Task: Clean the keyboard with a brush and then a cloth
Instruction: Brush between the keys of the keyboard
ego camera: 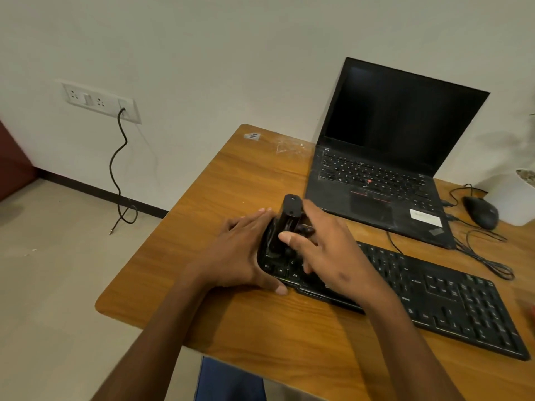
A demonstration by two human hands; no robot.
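The black keyboard (419, 293) lies slantwise on the wooden table (231, 180), its left end close to the table's left edge, with bare wood open in front of it and toward the far left corner. The left hand (243, 250) lies against that left end, fingers straight and thumb along the front edge. The right hand (327, 250) curls its grip round what seems a glossy black brush (289, 218), standing upright over the leftmost keys, just before the open laptop (385, 175).
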